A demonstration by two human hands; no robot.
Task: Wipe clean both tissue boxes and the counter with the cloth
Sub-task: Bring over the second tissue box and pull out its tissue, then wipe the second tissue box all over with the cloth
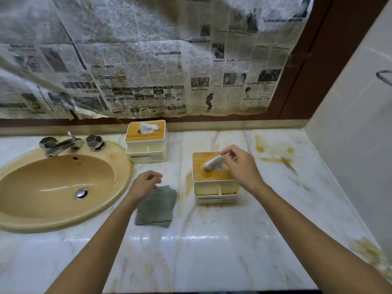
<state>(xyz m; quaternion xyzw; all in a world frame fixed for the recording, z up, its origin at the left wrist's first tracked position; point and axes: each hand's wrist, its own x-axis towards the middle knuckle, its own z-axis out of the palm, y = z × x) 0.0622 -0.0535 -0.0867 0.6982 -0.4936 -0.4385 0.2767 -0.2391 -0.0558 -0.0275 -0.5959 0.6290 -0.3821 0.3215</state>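
1. The right hand's fingers (228,153) pinch the white tissue (214,164) sticking up from the nearer tissue box (209,177), white plastic with a stained amber lid; the right hand (240,168) hangs over that box's right side.
2. The left hand's fingers (154,177) are loosely curled and hold nothing. The left hand (145,184) hovers over the far edge of the folded grey-green cloth (157,209); I can't tell if it touches.
3. Beyond the left fingers, against the back ledge, stands the second tissue box (146,145), same make, cleaner lid.
4. The white veined marble counter (212,247) carries orange-brown stains (273,153) to the right of the right fingers, and a fainter streak between the hands.
5. Left of the left fingers sits a beige oval basin (53,187) with a chrome tap (63,145).
6. Yellowed newspaper sheets (148,60) cover the wall behind; the print is too blurred to read. Both forearms are cut off at the bottom edge.
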